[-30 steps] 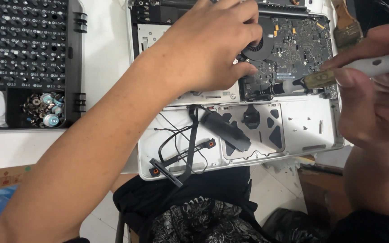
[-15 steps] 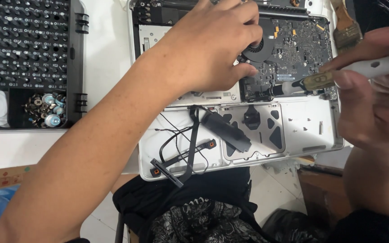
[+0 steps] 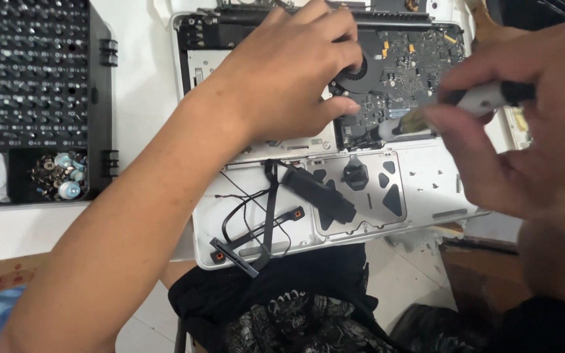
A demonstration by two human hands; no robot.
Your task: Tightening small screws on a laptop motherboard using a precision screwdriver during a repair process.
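An opened white laptop shell (image 3: pixel 426 189) lies bottom up, its dark circuit board (image 3: pixel 407 65) and round fan (image 3: pixel 358 68) exposed. My left hand (image 3: pixel 282 78) presses flat on the shell's upper middle, fingertips at the fan's edge. My right hand (image 3: pixel 531 137) grips a screwdriver (image 3: pixel 426 117) with a white handle, its tip touching the board's lower edge. Loose black cables and a bracket (image 3: pixel 256 222) lie in the shell's lower left, beside a black bar-shaped part (image 3: pixel 318 193).
A black case of screwdriver bits (image 3: pixel 27 72) sits at the left, with a compartment of small screws and parts (image 3: pixel 60 176). Black patterned cloth (image 3: pixel 282 307) lies below the laptop. A brush handle (image 3: pixel 482 23) shows at the top right.
My right hand has moved left and nearer the camera with the screwdriver, whose tip now sits further left on the board. The left hand stays on the shell.
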